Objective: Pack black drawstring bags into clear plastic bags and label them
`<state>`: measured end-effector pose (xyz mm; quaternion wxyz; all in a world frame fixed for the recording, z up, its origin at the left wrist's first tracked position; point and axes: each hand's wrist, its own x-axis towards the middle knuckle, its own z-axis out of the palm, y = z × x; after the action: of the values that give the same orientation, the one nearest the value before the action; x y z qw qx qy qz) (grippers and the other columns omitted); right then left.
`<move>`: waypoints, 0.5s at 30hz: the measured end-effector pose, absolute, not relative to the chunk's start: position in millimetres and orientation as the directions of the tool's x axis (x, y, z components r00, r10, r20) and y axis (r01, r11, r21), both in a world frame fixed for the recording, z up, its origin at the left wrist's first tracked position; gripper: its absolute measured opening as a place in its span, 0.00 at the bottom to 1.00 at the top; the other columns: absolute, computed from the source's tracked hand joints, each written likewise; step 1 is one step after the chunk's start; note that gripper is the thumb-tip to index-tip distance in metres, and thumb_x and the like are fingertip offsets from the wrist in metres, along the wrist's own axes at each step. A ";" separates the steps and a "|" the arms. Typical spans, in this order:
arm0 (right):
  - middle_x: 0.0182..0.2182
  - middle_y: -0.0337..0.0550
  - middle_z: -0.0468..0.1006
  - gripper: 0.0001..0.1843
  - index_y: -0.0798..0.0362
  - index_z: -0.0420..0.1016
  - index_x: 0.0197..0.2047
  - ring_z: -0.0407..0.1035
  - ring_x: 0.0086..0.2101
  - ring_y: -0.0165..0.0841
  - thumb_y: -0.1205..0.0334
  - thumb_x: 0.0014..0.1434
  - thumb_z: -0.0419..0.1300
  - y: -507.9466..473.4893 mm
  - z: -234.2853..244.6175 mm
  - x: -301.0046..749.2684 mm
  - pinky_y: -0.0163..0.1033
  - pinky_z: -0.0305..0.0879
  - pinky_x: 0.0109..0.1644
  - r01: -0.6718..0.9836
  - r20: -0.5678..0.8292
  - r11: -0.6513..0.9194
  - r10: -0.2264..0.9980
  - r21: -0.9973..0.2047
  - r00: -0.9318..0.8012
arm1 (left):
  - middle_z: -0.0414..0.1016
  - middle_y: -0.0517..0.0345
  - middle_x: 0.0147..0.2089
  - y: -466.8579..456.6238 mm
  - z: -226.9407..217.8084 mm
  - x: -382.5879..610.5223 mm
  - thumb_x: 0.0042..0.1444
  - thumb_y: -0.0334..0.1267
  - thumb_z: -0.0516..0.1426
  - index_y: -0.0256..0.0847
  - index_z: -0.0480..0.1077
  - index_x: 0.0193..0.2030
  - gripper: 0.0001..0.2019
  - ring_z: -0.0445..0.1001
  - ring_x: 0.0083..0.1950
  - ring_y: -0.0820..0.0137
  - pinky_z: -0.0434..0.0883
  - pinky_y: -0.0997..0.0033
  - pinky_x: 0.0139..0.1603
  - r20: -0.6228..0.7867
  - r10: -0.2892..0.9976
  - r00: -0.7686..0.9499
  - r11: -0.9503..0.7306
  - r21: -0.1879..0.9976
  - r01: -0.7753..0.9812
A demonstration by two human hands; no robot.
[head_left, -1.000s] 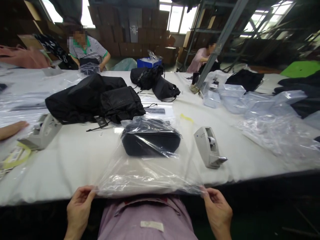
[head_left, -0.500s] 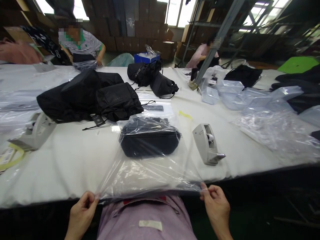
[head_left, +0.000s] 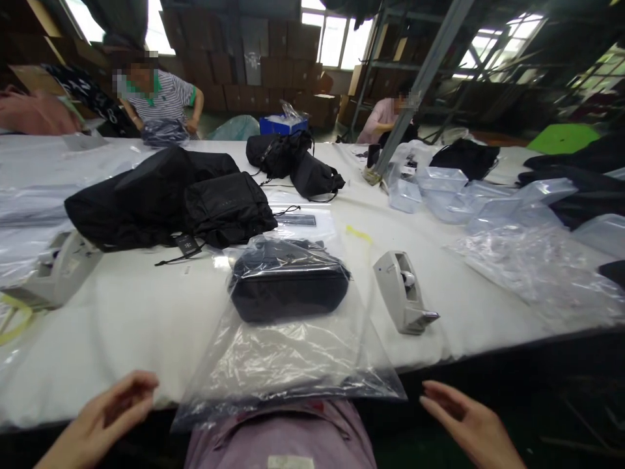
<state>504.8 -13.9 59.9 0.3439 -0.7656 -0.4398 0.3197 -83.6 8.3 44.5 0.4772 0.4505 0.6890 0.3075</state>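
A dark zipped pouch [head_left: 288, 293] lies inside a clear plastic bag [head_left: 273, 365] on the white table directly before me. The bag's near end hangs over the table edge toward my lap. To the left of the bag, my left hand [head_left: 110, 413] is apart from it, fingers parted and holding nothing. My right hand [head_left: 463, 417] is off the bag's right corner, likewise empty with thumb and fingers apart. Right of the pouch stands a grey tape dispenser [head_left: 405, 293].
Black drawstring bags [head_left: 229, 205] lie beyond the pouch. A second tape dispenser [head_left: 61, 270] stands at left. Clear plastic trays [head_left: 488, 195] and crumpled film [head_left: 541, 260] cover the right side. A metal post [head_left: 420, 85] rises at the far edge. Two people [head_left: 159, 98] sit across the table.
Both hands have let go of the plastic bag's near corners and moved outward, to the left and right. The bag's near edge now lies loose. The view has shifted slightly.
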 end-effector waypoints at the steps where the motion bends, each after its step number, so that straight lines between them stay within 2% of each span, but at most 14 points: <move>1: 0.31 0.50 0.83 0.23 0.53 0.84 0.34 0.78 0.31 0.47 0.47 0.36 0.72 -5.0 79.6 503.4 0.46 0.77 0.36 0.542 -0.074 -0.312 0.906 -0.780 0.416 | 0.80 0.48 0.38 24.4 68.4 -76.5 0.41 0.60 0.65 0.41 0.76 0.42 0.27 0.79 0.40 0.54 0.78 0.62 0.38 -0.340 0.936 -0.091 0.350 0.880 0.320; 2: 0.35 0.50 0.83 0.22 0.52 0.84 0.38 0.78 0.36 0.47 0.45 0.42 0.70 6.9 99.8 495.9 0.46 0.76 0.41 0.606 0.019 -0.209 0.937 -0.767 0.348 | 0.79 0.47 0.42 42.6 91.5 -63.1 0.46 0.60 0.62 0.40 0.76 0.45 0.27 0.78 0.43 0.53 0.77 0.60 0.42 -0.265 0.963 0.040 0.237 0.912 0.334; 3: 0.40 0.50 0.83 0.21 0.51 0.83 0.42 0.77 0.41 0.46 0.46 0.50 0.66 21.5 118.7 482.6 0.47 0.74 0.46 0.647 0.067 -0.085 0.976 -0.758 0.207 | 0.78 0.46 0.47 62.2 111.9 -43.9 0.52 0.57 0.60 0.40 0.75 0.49 0.25 0.77 0.47 0.54 0.76 0.58 0.48 -0.226 0.938 0.262 0.119 0.922 0.367; 4: 0.45 0.50 0.81 0.19 0.51 0.81 0.46 0.75 0.45 0.44 0.48 0.57 0.62 38.1 134.7 464.4 0.46 0.72 0.51 0.660 0.054 0.041 0.999 -0.750 0.000 | 0.75 0.48 0.54 82.0 127.8 -20.3 0.58 0.52 0.56 0.42 0.72 0.55 0.22 0.74 0.53 0.56 0.72 0.58 0.55 -0.210 0.850 0.484 0.004 0.920 0.392; 5: 0.48 0.50 0.79 0.18 0.51 0.80 0.49 0.74 0.47 0.42 0.51 0.61 0.60 55.7 146.2 443.3 0.46 0.70 0.55 0.629 0.061 0.183 0.976 -0.755 -0.211 | 0.73 0.50 0.58 100.9 138.2 5.5 0.62 0.47 0.54 0.44 0.70 0.58 0.20 0.72 0.56 0.58 0.70 0.59 0.58 -0.168 0.739 0.652 -0.132 0.913 0.385; 6: 0.50 0.49 0.79 0.17 0.51 0.78 0.50 0.73 0.49 0.41 0.53 0.63 0.58 73.5 152.4 421.3 0.44 0.68 0.57 0.564 0.082 0.311 0.916 -0.765 -0.394 | 0.71 0.51 0.60 117.9 142.4 31.0 0.64 0.44 0.51 0.45 0.68 0.60 0.19 0.70 0.59 0.60 0.68 0.61 0.60 -0.122 0.647 0.752 -0.260 0.893 0.369; 8: 0.50 0.47 0.78 0.16 0.51 0.78 0.51 0.73 0.50 0.38 0.55 0.65 0.56 106.7 147.5 383.3 0.42 0.68 0.57 0.438 0.119 0.460 0.782 -0.773 -0.612 | 0.69 0.50 0.62 144.1 132.8 72.2 0.66 0.37 0.48 0.44 0.65 0.61 0.18 0.68 0.61 0.62 0.65 0.62 0.62 -0.044 0.537 0.842 -0.504 0.783 0.363; 10: 0.50 0.46 0.78 0.15 0.50 0.77 0.51 0.73 0.50 0.37 0.56 0.67 0.55 133.6 123.5 362.4 0.40 0.68 0.57 0.411 0.089 0.520 0.693 -0.749 -0.716 | 0.64 0.49 0.66 158.7 105.3 91.8 0.64 0.31 0.47 0.44 0.63 0.63 0.21 0.66 0.63 0.60 0.64 0.60 0.63 -0.041 0.469 0.882 -0.687 0.611 0.394; 12: 0.49 0.45 0.79 0.15 0.50 0.77 0.51 0.73 0.49 0.37 0.57 0.67 0.54 151.5 89.9 360.2 0.40 0.67 0.58 0.443 0.032 0.540 0.659 -0.715 -0.751 | 0.59 0.48 0.69 163.6 71.4 90.1 0.63 0.29 0.47 0.45 0.60 0.65 0.24 0.62 0.66 0.58 0.61 0.56 0.65 -0.078 0.432 0.898 -0.780 0.469 0.416; 15: 0.51 0.45 0.78 0.15 0.52 0.75 0.54 0.72 0.50 0.36 0.61 0.67 0.53 161.4 43.6 376.9 0.40 0.65 0.60 0.489 -0.032 0.545 0.645 -0.681 -0.763 | 0.54 0.48 0.71 161.2 30.5 67.4 0.66 0.33 0.46 0.46 0.58 0.67 0.23 0.57 0.69 0.58 0.56 0.55 0.68 -0.136 0.361 0.923 -0.827 0.411 0.384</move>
<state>376.9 161.4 43.6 0.1120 -0.3253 -0.8717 0.3491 67.4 161.2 30.5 0.2206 0.9553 0.1950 -0.0264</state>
